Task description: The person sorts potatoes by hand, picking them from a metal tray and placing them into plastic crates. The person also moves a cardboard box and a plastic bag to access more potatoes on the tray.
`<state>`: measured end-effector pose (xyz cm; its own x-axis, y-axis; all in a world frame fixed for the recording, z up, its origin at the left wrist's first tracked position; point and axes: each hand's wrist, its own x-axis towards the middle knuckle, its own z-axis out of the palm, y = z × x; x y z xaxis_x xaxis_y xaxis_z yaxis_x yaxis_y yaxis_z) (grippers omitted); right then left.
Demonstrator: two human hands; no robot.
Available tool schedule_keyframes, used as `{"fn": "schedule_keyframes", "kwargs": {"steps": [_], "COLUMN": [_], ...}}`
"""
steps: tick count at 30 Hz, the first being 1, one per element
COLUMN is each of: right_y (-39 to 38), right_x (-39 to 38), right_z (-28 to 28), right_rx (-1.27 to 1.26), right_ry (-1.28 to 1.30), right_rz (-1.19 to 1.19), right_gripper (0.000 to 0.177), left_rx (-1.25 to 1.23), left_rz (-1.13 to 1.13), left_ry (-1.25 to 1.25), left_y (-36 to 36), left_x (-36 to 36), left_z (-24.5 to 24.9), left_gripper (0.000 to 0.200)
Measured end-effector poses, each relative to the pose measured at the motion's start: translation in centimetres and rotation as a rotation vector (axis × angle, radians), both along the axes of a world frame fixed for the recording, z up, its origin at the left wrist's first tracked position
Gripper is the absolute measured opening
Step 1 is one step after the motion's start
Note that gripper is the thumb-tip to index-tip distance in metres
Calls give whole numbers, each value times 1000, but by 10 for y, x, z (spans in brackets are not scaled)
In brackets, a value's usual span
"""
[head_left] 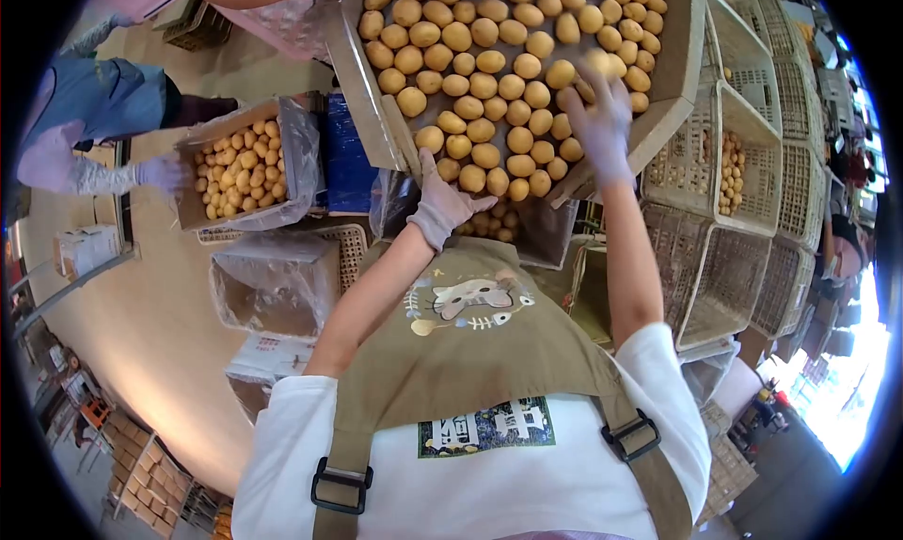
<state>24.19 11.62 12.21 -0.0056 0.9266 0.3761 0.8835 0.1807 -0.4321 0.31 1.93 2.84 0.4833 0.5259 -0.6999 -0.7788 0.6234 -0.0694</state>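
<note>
Many round, yellow-brown fruits (483,86) lie spread across a dark-bottomed sorting tray with wooden sides (673,79). My left hand (445,203), in a pale glove, is at the tray's near left corner with fingers and thumb spread. One fingertip comes close to a fruit there. Over the right side of the fruits is my gloved right hand (604,126), blurred by motion, its fingers stretched out among them. Several fruits near its fingertips are smeared too. Below the tray's near opening, more fruits (491,224) sit in a lined box (548,239).
At the left, another person's gloved hand (162,171) touches a plastic-lined box (299,150) full of fruits. Stacked plastic crates (673,154) stand close on the right, one with fruits inside. A lined carton (273,281) is near my left elbow.
</note>
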Motion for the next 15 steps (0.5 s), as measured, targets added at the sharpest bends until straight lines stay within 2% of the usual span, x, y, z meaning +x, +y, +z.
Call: {"fn": "schedule_keyframes", "kwargs": {"steps": [2, 4, 6, 8, 9, 10, 12, 14, 15], "right_y": [-78, -169, -256, -292, -308, -288, -229, -178, -157], "right_x": [12, 40, 79, 76, 91, 79, 39, 1, -7], "right_z": [13, 1, -31, -29, -56, -41, -1, 14, 9], "right_rx": [125, 92, -179, -828, -633, -394, -196, -84, -114], "right_ry": [82, -27, -132, -426, -221, -260, -218, -45, -3], "right_rz": [0, -94, -262, -674, -731, -566, -346, -134, 32], "right_gripper": [49, 55, 54, 56, 61, 56, 49, 44, 46], "left_rx": [13, 37, 73, 72, 58, 50, 58, 40, 1], "left_rz": [18, 18, 11, -7, -13, -16, -29, -49, -40], "left_ry": [-34, -78, -130, -104, -78, -50, -42, 12, 7], "left_y": [0, 0, 1, 1, -1, -1, -8, -7, -8], "left_x": [-1, 0, -1, 2, 3, 3, 2, 5, 4], "left_z": [-2, -3, -4, -6, -5, -7, -11, -12, -3], "left_gripper": [98, 95, 93, 93, 93, 93, 94, 94, 89]}}
